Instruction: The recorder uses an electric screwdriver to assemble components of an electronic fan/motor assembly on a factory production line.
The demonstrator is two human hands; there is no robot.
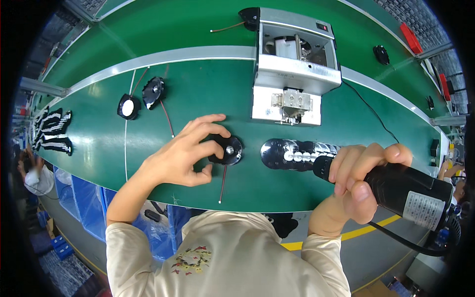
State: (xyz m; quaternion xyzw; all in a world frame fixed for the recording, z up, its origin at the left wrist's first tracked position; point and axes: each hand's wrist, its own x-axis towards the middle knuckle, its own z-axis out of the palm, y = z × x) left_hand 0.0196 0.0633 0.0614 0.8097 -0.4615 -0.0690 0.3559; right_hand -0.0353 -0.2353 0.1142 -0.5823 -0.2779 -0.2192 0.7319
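Note:
My left hand [190, 151] curls around the left side of a round black blower fan [231, 150] on the green bench. Its index and middle fingertips lie at the fan's edge, with the thumb bent below; part of the fan is hidden under the fingers. A thin red wire [222, 185] runs from the fan toward the near edge. My right hand [363, 178] is wrapped round a black electric screwdriver [405, 190], whose dark nose points left. Behind that nose lies a row of overlapping shiny black discs [277, 153] with white round centres.
A grey metal screw feeder [297, 69] stands beyond the discs, its cable [371, 109] trailing right. Two more blower fans [154, 93] [128, 107] lie at left. Black-and-white striped parts [54, 131] sit farther left. Another fan [381, 54] rests on the far green surface.

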